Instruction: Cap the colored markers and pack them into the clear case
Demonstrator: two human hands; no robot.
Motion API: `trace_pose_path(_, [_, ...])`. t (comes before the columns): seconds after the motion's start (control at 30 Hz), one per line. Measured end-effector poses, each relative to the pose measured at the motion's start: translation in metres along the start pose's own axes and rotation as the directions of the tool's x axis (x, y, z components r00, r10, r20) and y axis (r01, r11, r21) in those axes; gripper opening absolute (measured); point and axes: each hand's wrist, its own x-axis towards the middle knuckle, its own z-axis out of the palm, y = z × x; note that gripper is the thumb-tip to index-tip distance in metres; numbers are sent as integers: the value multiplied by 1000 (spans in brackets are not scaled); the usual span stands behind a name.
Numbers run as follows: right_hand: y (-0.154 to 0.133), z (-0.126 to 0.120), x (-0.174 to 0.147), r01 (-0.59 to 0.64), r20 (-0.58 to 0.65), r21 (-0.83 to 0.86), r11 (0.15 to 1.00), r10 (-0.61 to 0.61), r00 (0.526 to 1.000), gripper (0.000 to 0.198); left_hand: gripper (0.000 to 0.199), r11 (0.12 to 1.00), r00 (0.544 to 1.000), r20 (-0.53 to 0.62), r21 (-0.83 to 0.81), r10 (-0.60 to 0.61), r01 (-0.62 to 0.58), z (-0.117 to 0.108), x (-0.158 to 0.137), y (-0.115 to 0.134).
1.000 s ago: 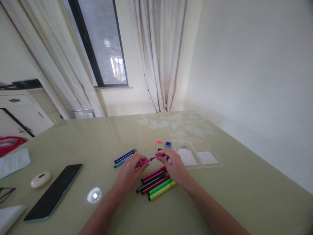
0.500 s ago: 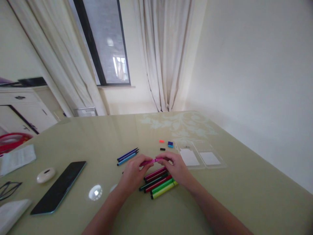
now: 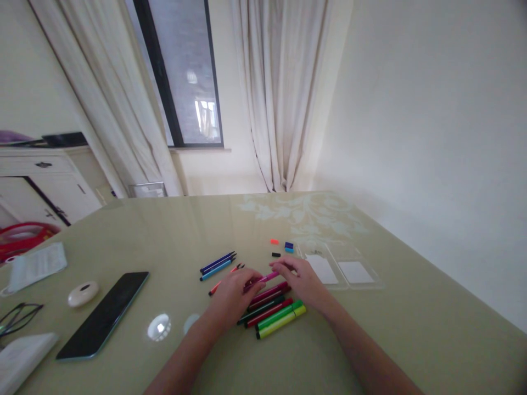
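A pink marker (image 3: 269,276) is held between both hands above the table. My left hand (image 3: 236,293) is closed around its near end, and my right hand (image 3: 303,281) pinches the other end. Just below lie several capped markers side by side: a maroon marker (image 3: 267,296), a dark green marker (image 3: 256,312), a red marker (image 3: 268,315), a green marker (image 3: 276,318) and a yellow-green marker (image 3: 282,322). Left of them rest uncapped pens: a dark blue marker (image 3: 217,263), a light blue marker (image 3: 216,270) and an orange marker (image 3: 218,285), partly covered by my left hand.
Beyond my hands lie an orange cap (image 3: 274,241), a dark blue cap (image 3: 289,245), a light blue cap (image 3: 289,250) and a black cap (image 3: 275,254). An opened clear case (image 3: 376,282) stands right. A phone (image 3: 102,315), a white round object (image 3: 83,294) and glasses (image 3: 20,318) are left.
The pink marker has come lower and tilts more, its right end higher. My left hand has shifted down and right, uncovering the orange marker. The whole view has moved slightly.
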Motion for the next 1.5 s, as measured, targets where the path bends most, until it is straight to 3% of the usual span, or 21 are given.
trace_pose_path(0.1, [11,-4,3,13,-84,-271,962,-38,996,27,23,997,996,81,69,25,-31,3,-3,-1])
trace_pose_path(0.2, [23,-3,5,78,5,-559,825,-90,996,33,25,995,991,132,89,35,-47,4,-3,1])
trace_pose_path(0.27, [28,0,5,121,70,-646,754,-100,993,39,26,995,991,129,91,38,-50,1,-2,1])
trace_pose_path(0.4, [31,4,8,123,105,-677,725,-70,992,39,30,988,997,-37,139,-70,75,-16,5,-16])
trace_pose_path(0.5, [28,1,10,85,95,-657,749,-29,995,32,27,944,952,-219,206,-212,257,-34,5,-39])
trace_pose_path(0.6, [23,-3,11,51,72,-645,762,-6,997,25,22,869,912,-300,325,-280,373,-47,1,-56])
trace_pose_path(0.73, [20,-4,10,42,65,-652,757,0,998,19,20,828,898,-307,374,-315,418,-55,-2,-62])
trace_pose_path(0.87, [21,-3,9,48,67,-654,755,-5,998,18,20,859,912,-302,345,-279,377,-53,1,-55])
trace_pose_path(1.0, [21,-3,8,49,67,-652,757,-7,998,18,16,926,960,-148,265,-236,268,-44,2,-44])
trace_pose_path(1.17, [20,-4,8,14,35,-579,815,8,999,19,12,917,966,-65,302,-251,259,-37,0,-36])
trace_pose_path(1.33, [13,-5,8,35,-82,-221,975,-54,995,20,12,923,982,-57,336,-181,189,-34,0,-27])
trace_pose_path(1.5, [4,-5,7,18,-135,125,992,-1,991,18,20,995,991,-85,-3,-101,101,-28,4,-12])
